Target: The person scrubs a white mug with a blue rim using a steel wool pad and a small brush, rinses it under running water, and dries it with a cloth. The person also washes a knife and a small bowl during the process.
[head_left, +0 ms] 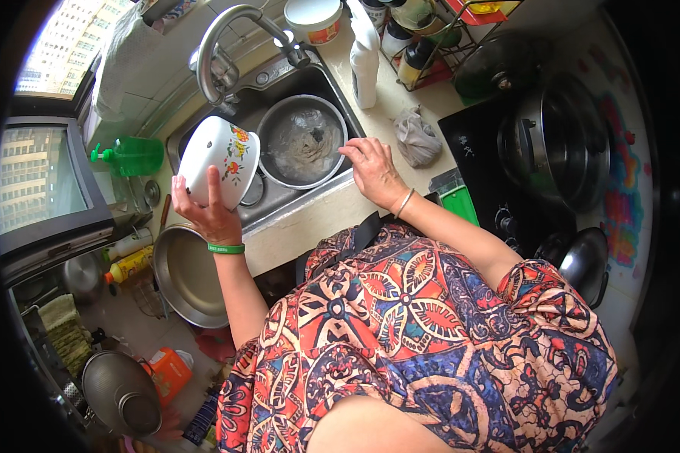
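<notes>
My left hand (207, 206) holds a white enamel basin (218, 161) tilted on its side above the left part of the sink. Orange and yellow flowers decorate its outer wall, and a small dark chip marks the white. In the stainless steel sink (249, 209) sits a round metal pot (269, 170) with water and a greyish, crumpled mass (311, 147) under the surface; what this is I cannot tell. My right hand (374, 170) is at the pot's right rim, fingertips drawn together. Whether they pinch the rim or something small is unclear.
A curved faucet (207, 51) arches over the sink. On the counter stand a green pump bottle (139, 156), a white spray bottle (365, 73), a knotted plastic bag (416, 139) and a bottle rack (416, 62). A lidded pan (566, 147) rests on the black cooktop (470, 130) at right.
</notes>
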